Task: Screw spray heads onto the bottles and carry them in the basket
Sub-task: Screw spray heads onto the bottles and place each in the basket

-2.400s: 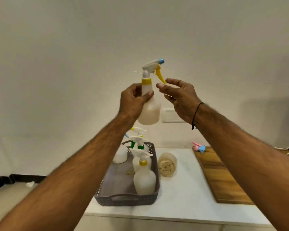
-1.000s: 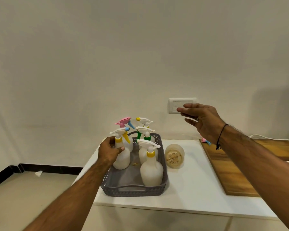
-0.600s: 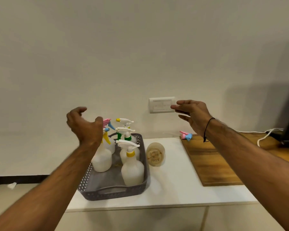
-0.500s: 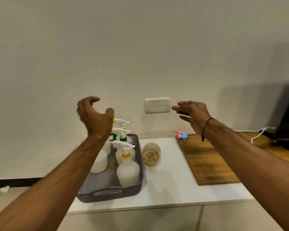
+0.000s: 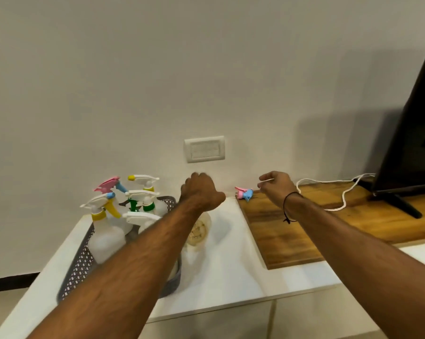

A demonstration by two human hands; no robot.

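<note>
I am reaching my right hand (image 5: 276, 188), fingers loosely curled and empty, toward the loose spray head (image 5: 243, 192) on the board; my left hand (image 5: 201, 192), fist-like, is hovering beside the basket (image 5: 80, 263); next I am judging a pinch grasp necessary

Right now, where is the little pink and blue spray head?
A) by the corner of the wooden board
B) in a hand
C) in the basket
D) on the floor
A: the loose spray head lies at the wooden board's back left corner, outside the basket, with no hand on it.
</note>
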